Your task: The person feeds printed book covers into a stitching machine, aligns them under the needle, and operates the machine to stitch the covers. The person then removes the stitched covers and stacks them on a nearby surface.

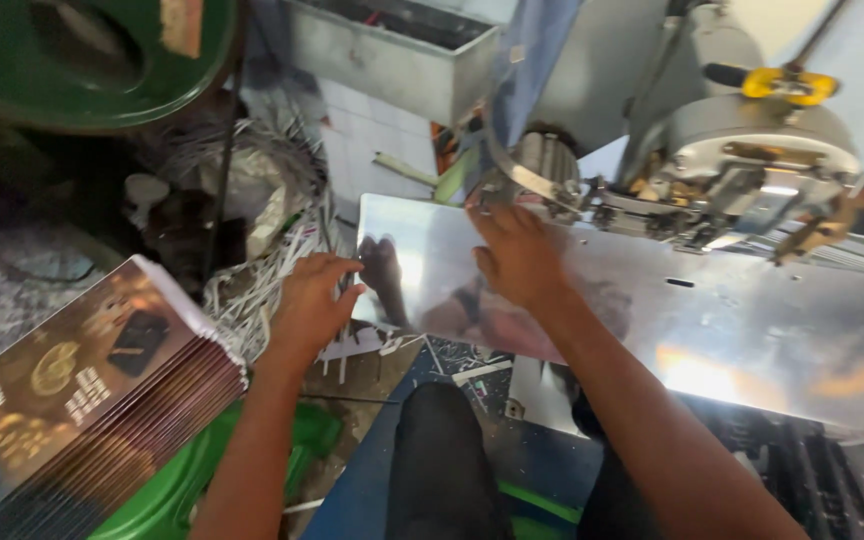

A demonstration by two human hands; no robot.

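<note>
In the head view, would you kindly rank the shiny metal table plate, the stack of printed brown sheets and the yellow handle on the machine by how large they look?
1. Shiny metal table plate, the largest.
2. Stack of printed brown sheets; it is nearer the camera and cut off by the edge, so its rank against the plate is unsure.
3. Yellow handle, plainly the smallest.

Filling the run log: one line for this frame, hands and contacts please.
left hand: open, at left edge of metal plate | right hand: flat on plate by machine head | booklet stack: untouched, left

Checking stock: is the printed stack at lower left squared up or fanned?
Fanned. The stack of printed sheets leans, its edges stepped sideways rather than flush. Neither hand touches it; the left hand is nearest.
</note>
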